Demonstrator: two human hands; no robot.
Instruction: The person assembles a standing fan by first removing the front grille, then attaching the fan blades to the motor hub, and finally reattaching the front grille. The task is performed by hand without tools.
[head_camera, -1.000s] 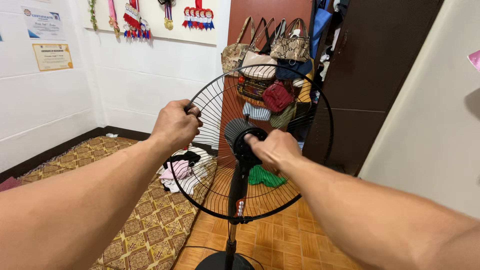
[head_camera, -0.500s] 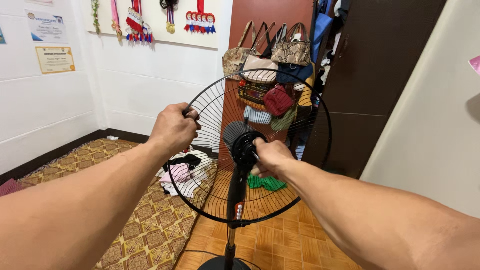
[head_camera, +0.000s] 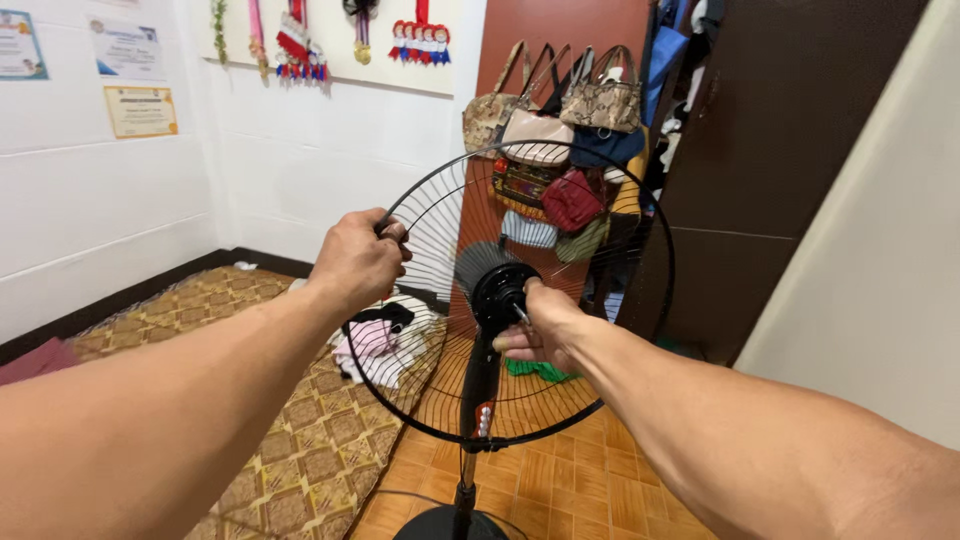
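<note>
Your left hand (head_camera: 357, 258) grips the grille (head_camera: 440, 200) rim; your right hand (head_camera: 537, 325) pinches the hub (head_camera: 498, 290), seemingly unscrewing it.

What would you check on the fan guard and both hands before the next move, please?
1. Left hand closed on the rim of the wire guard: ok.
2. Right hand at the black hub in the guard's middle: ok, fingers touch it.
3. Fan blades off the shaft: ok, none show behind the wires.
4. Whether the hub ring is loose or tight: cannot tell.
5. Fan stand upright on its round base: ok.
6. Floor by the base: not ok, a pile of clothes lies on the patterned mat close by.
</note>
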